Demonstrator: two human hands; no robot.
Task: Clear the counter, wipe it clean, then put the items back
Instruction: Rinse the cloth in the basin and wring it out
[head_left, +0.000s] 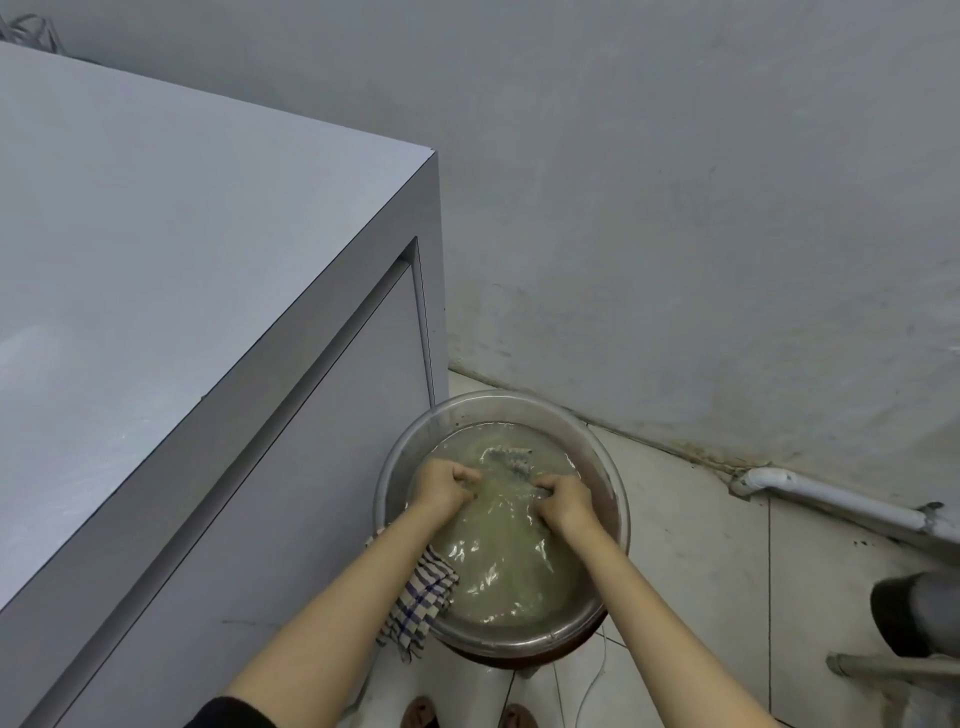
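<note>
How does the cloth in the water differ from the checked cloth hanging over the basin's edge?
The cloth in the water is submerged in murky water, gripped by the left hand and right hand; the checked cloth hangs untouched over the near-left rim of the basin, mostly outside. The first's pattern is blurred by water; the second shows clear dark-and-white checks. Both touch the same basin.

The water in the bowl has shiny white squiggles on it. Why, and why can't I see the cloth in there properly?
Head view: the squiggles are glare, light bouncing off ripples in the water; the water is murky, so the cloth both hands grip shows only as a blurry patch; the bowl rim shines too; the checked towel over the rim looks sharp because it is outside the water.
</note>
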